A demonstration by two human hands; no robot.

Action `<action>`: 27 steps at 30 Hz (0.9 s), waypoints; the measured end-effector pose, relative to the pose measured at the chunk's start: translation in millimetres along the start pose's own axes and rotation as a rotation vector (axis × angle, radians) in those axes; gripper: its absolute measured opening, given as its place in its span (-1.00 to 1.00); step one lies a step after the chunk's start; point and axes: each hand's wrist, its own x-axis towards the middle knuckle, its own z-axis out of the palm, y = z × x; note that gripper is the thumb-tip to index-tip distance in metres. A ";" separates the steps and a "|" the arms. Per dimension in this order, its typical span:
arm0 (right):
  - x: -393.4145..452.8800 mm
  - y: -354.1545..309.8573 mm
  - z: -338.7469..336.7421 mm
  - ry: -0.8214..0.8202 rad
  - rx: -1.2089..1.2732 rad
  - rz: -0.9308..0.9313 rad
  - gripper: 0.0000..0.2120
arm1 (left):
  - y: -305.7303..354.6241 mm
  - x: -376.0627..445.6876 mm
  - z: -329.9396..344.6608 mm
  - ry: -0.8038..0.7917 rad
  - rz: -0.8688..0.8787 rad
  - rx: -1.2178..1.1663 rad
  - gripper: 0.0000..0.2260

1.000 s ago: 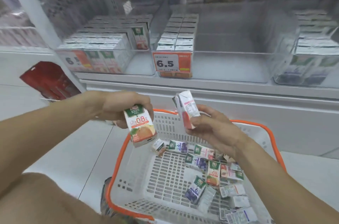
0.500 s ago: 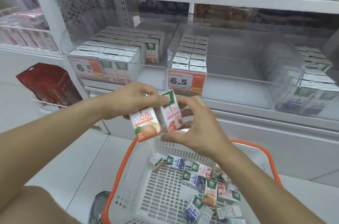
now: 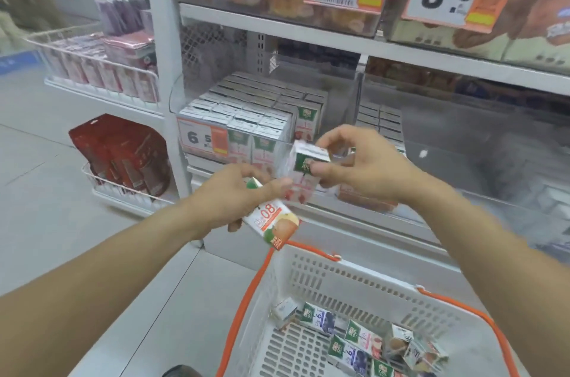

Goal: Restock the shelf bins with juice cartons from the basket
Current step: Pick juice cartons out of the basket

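Head view: two juice cartons held before shelf bins.
Left hand (image 3: 234, 197) gripped the peach carton (image 3: 273, 224); right hand (image 3: 354, 167) pinched the apple carton (image 3: 303, 174) just above it.

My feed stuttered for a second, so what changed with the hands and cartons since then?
Both hands rose from above the basket to the shelf bins. The right hand brought its red carton against the left hand, then lifted it toward the left bin. The left hand kept its orange carton. Nothing was let go; basket cartons stayed.
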 end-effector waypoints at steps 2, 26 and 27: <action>21.0 -10.9 -4.7 0.181 0.005 -0.007 -0.70 | -8.5 3.3 -10.2 0.059 -0.017 -0.049 -0.44; 171.6 12.3 32.2 0.224 -0.793 0.339 -0.56 | -5.8 22.2 -6.6 0.176 0.121 -0.388 -0.56; 161.9 3.8 27.6 0.250 -0.698 0.282 -0.63 | -3.2 22.9 -5.8 0.176 0.128 -0.392 -0.59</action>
